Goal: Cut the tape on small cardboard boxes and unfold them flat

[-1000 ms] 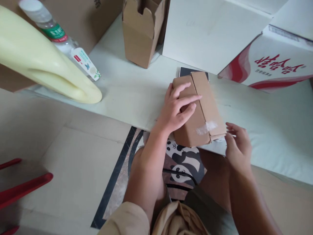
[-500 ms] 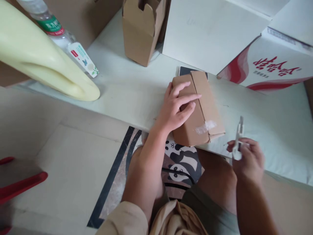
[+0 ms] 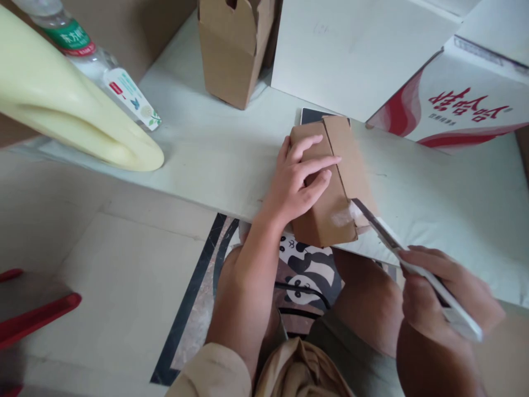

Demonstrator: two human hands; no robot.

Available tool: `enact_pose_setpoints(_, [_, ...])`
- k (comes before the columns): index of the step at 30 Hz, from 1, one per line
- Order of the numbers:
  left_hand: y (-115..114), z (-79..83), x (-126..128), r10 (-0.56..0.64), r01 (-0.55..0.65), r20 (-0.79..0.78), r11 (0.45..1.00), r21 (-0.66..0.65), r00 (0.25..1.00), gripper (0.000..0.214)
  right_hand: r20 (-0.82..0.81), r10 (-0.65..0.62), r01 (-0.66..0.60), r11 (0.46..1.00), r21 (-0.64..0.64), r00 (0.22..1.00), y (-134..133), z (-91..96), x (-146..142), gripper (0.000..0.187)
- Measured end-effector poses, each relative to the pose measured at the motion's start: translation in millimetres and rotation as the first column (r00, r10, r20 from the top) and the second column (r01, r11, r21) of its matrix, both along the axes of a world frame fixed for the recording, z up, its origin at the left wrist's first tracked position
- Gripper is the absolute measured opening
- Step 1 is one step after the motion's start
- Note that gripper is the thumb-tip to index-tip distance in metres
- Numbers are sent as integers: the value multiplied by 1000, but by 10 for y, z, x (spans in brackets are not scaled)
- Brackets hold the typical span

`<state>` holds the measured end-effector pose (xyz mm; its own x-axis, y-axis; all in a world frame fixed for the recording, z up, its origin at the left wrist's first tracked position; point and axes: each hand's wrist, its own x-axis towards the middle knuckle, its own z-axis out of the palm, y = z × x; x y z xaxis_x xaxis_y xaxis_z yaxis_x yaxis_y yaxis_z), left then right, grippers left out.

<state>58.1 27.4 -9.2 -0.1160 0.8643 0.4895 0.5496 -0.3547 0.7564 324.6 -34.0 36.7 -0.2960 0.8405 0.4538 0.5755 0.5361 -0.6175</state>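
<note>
A small brown cardboard box point(image 3: 318, 187) lies near the table's front edge, with a strip of clear tape point(image 3: 341, 216) across its flap seam at the near end. My left hand point(image 3: 303, 173) rests on the box's left part, its fingers spread over the top. My right hand point(image 3: 446, 292) is closed around a white utility knife point(image 3: 430, 273). The knife's blade points up and left, and its tip is at the taped seam; whether it has gone into the tape I cannot tell.
Behind the box lies a dark flat device point(image 3: 313, 116), partly covered. A taller cardboard carton point(image 3: 227, 55), a white box point(image 3: 326, 60) and a red-and-white carton point(image 3: 467, 107) stand farther back. At left are a pale yellow object point(image 3: 74, 99) and a plastic bottle point(image 3: 74, 38).
My right hand has turned the utility knife from upright to slanting left. The knife tip has moved from beside the box onto the tape. My left hand stays on the box.
</note>
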Motion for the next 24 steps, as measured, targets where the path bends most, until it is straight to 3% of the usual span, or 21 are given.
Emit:
enact_pose_setpoints(5, [-7, -6, -28, -19, 19, -1, 1000, 4, 1000, 28, 38, 70, -76, 982, 171, 997, -25, 47, -90, 21])
enact_pose_setpoints(10, [-16, -40, -58, -16, 16, -10, 999, 35, 1000, 30, -19, 133, -128, 979, 158, 991, -22, 9, -118, 25])
enact_pose_setpoints(15, [6, -53, -31, -7, 10, -72, 999, 46, 997, 32, -97, 65, -45, 979, 197, 993, -85, -27, -222, 22])
enact_pose_setpoints(20, [37, -52, 7, 12, -8, -90, 999, 41, 996, 31, 9, 137, -136, 970, 202, 991, -114, 21, -290, 23])
enact_pose_setpoints(24, [33, -55, -4, 18, -14, -106, 999, 36, 994, 31, 9, 108, -107, 975, 195, 994, -89, 43, -345, 18])
